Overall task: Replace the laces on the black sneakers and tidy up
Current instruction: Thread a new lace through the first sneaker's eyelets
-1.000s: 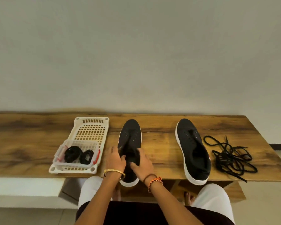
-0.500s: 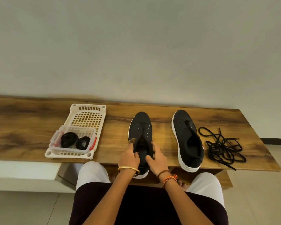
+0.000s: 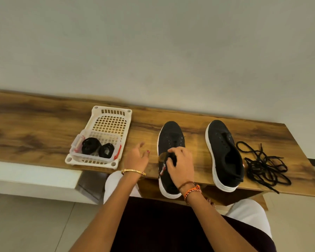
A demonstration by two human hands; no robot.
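Two black unlaced sneakers with white soles stand on the wooden bench. My right hand (image 3: 180,161) grips the tongue and collar of the left sneaker (image 3: 169,140), whose heel hangs over the bench's front edge. My left hand (image 3: 136,158) hovers with spread fingers just left of that shoe, touching nothing. The right sneaker (image 3: 224,153) stands untouched beside a loose tangle of old black laces (image 3: 264,165). Two coiled black laces (image 3: 96,149) lie in a small clear box inside the white basket (image 3: 111,115).
The wooden bench (image 3: 35,124) runs along a plain wall, with bare wood left of the basket. My knees in white trousers sit close under the front edge. A tiled floor lies below.
My left hand has let go of the left sneaker and moved left toward the basket. My right hand has shifted onto the tongue. The camera has tilted.
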